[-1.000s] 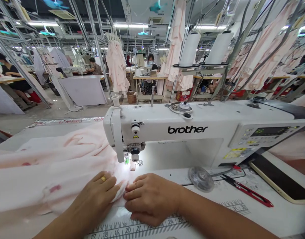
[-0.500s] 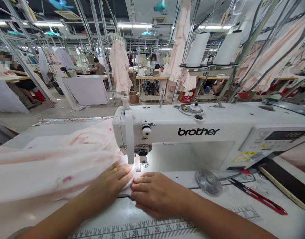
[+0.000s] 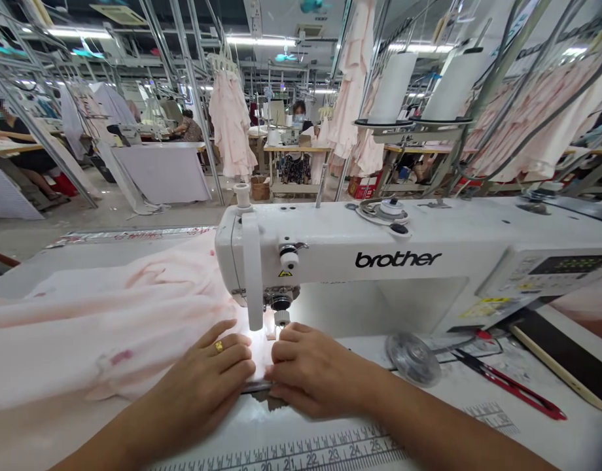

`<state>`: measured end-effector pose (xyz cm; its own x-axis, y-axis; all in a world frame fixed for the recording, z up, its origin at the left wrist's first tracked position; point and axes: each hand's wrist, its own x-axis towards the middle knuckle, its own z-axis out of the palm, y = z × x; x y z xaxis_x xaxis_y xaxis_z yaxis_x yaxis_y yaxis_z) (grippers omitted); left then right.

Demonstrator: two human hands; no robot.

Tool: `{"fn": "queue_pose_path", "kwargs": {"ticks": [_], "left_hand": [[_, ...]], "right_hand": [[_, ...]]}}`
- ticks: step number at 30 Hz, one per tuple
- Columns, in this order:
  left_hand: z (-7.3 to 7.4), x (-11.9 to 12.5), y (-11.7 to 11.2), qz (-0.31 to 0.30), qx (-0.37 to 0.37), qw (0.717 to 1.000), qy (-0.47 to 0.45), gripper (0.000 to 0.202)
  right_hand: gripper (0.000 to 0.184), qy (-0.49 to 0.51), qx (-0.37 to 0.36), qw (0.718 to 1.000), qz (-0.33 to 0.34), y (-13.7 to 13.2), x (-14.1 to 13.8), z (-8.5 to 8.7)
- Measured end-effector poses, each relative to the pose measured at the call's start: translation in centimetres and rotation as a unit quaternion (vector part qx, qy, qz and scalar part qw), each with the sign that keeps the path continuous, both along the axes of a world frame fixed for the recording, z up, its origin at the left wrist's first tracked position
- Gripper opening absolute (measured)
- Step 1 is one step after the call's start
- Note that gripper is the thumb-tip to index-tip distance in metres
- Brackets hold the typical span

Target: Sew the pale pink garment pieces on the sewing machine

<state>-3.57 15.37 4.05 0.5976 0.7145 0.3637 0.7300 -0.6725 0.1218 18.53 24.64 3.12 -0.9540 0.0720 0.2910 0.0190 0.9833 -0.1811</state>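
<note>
A white Brother sewing machine (image 3: pixel 399 258) stands across the table, its needle area lit. Pale pink fabric (image 3: pixel 109 327) spreads over the left of the table and runs under the presser foot (image 3: pixel 276 324). My left hand (image 3: pixel 207 376), with a gold ring, lies flat on the fabric just left of the needle, fingers stretched. My right hand (image 3: pixel 311 373) rests beside it, right under the needle, its fingers curled down and pressed on the fabric's edge. The two hands almost touch.
A clear bobbin disc (image 3: pixel 413 358), red-handled snips (image 3: pixel 512 389) and a dark phone (image 3: pixel 563 356) lie to the right. A printed ruler (image 3: pixel 301 454) runs along the table's front. Thread cones (image 3: pixel 394 85) stand behind the machine. Other people sit at far tables among hanging pink garments.
Both hands have slid forward with the fabric edge, up to the presser foot. The view has shifted slightly left and down.
</note>
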Motion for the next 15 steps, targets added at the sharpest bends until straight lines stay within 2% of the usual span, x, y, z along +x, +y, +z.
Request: {"fn": "queue_pose_path", "kwargs": {"ticks": [5,9,15], "left_hand": [[-1.0,0.0,-0.1,-0.004,0.026,1.0,-0.001,0.025],[-1.4,0.4,-0.1,-0.007,0.053,0.999,0.011,0.025],[-2.2,0.7,-0.1,-0.011,0.077,0.996,0.034,0.026]], "right_hand": [[0.027,-0.013,-0.025,1.0,0.006,0.1,0.1,0.1],[0.032,-0.021,-0.006,0.999,0.026,0.2,0.2,0.3],[0.021,-0.017,0.014,0.999,0.048,0.6,0.2,0.1]]}}
